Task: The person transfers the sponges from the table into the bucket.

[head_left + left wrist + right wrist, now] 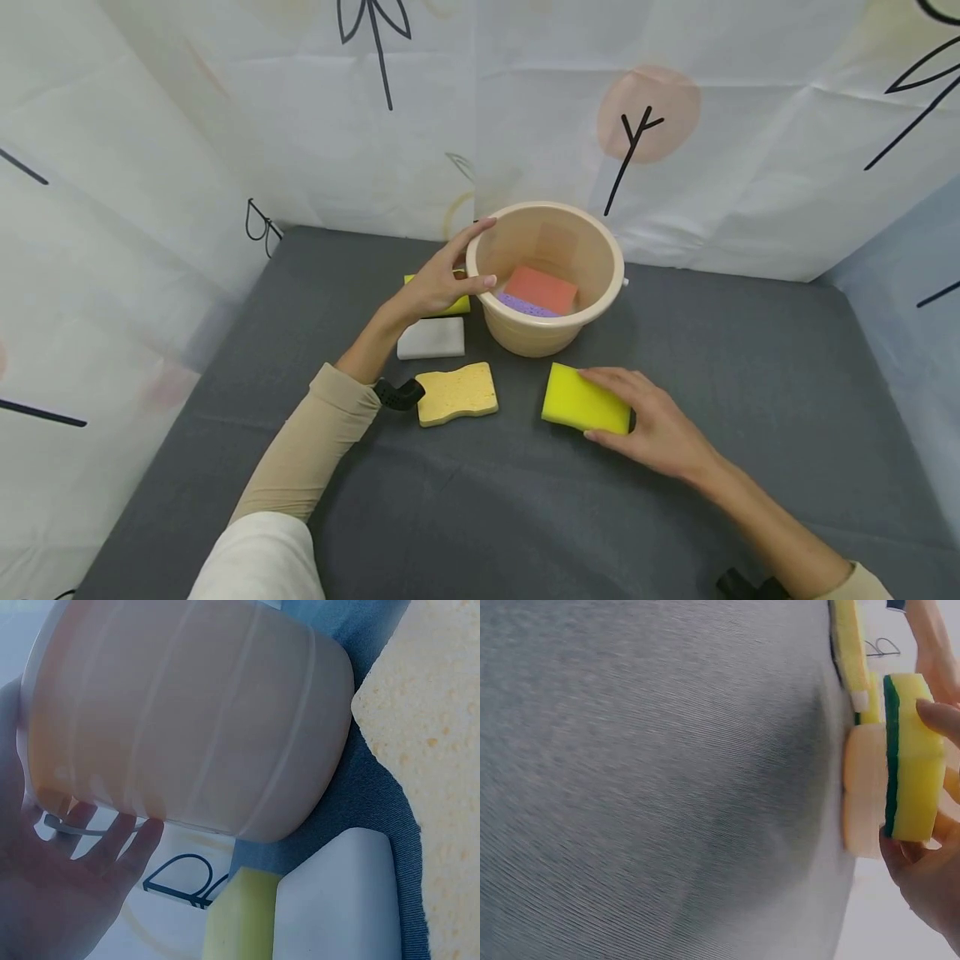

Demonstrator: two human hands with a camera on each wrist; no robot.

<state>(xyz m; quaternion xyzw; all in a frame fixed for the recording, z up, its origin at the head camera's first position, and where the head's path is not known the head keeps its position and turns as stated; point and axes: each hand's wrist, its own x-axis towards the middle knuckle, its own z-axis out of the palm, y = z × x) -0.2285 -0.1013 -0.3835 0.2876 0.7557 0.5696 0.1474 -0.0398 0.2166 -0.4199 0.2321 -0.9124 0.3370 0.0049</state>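
The left hand [438,283] holds the rim of a cream bucket [528,340], fingers against its outer side in the left wrist view. Inside the bucket lie an orange-red sponge [542,289] and a purple sponge [527,307]. In front of the bucket, the right hand [660,421] grips a bright yellow sponge [585,402] between thumb and fingers. Its green layer [892,757] shows in the right wrist view, where the sponge appears raised off the cloth.
Left of the bucket are a pale yellow wavy sponge [457,393], a white sponge [431,339] and another yellow sponge [455,307], partly behind the left hand. Dark grey cloth [465,517] covers the table. Patterned white fabric [540,125] hangs behind.
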